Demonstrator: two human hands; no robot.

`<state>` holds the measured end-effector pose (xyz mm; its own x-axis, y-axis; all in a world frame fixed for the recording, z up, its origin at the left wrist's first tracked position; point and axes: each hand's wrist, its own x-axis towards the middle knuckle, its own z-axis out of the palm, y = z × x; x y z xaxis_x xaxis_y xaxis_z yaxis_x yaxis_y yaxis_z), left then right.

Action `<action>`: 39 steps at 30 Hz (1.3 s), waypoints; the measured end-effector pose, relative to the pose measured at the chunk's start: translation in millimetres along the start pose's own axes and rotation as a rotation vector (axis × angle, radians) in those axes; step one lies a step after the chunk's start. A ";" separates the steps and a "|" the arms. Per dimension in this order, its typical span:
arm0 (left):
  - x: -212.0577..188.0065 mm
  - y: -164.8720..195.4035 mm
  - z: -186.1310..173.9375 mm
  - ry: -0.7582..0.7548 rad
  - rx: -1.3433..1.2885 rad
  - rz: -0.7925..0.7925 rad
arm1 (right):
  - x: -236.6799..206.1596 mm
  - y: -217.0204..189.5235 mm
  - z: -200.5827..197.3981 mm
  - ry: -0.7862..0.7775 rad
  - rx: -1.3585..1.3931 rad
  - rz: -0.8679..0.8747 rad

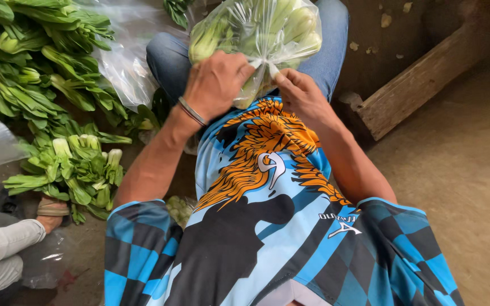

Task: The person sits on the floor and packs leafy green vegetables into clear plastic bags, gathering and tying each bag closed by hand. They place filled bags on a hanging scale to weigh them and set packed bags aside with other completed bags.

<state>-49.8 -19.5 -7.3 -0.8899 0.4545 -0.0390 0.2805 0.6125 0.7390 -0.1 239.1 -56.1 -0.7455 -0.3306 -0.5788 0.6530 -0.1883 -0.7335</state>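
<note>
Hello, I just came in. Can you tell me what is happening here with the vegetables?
A seated person holds a clear plastic bag full of green leafy vegetables on the lap. The left hand and the right hand both pinch the twisted neck of the bag, close together. On the floor to the left lies a pile of loose greens, with another clear plastic sheet beside it. Another person's light sleeve shows at the lower left.

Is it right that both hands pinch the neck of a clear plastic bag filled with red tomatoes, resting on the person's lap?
Not quite. The head view shows the left hand and the right hand pinching the neck of the clear plastic bag on the lap, but it holds green leafy vegetables, like the loose pile on the floor, not red tomatoes.
</note>
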 end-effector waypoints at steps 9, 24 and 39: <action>-27.3 53.4 53.1 0.358 -0.271 -0.022 | -9.5 35.2 41.9 0.187 -0.074 -0.333; 37.9 -2.3 9.5 -0.278 -0.348 0.184 | 5.8 26.0 36.2 0.306 -0.426 -0.484; 19.9 -7.6 49.1 0.112 -0.076 0.233 | 16.9 30.8 35.4 0.519 -0.586 -0.612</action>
<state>-51.9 16.6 -46.7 -0.8398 0.5006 0.2098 0.4584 0.4472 0.7680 12.1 195.0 -75.8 -0.9895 0.1426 -0.0228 0.0709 0.3420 -0.9370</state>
